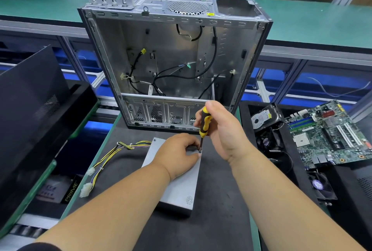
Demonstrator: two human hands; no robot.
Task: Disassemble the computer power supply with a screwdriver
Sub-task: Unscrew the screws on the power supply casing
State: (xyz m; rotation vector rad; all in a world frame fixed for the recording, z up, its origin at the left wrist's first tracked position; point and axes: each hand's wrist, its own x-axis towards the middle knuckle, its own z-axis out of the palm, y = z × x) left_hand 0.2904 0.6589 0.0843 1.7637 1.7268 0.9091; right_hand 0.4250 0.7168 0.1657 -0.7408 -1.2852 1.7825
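Screwdriver upright — tip down on power supply.

The scene is brightly and evenly lit from overhead, with a cool, slightly bluish cast. Soft, short shadows sit under the hands and beside the power supply on the dark mat. The bare metal of the computer case shows pale sheen but no harsh glare. Wide-angle distortion bends the far counter and the shelf rails, and stretches the forearms near the bottom edge. The far background looks soft, and fine detail is slightly smeared by compression.
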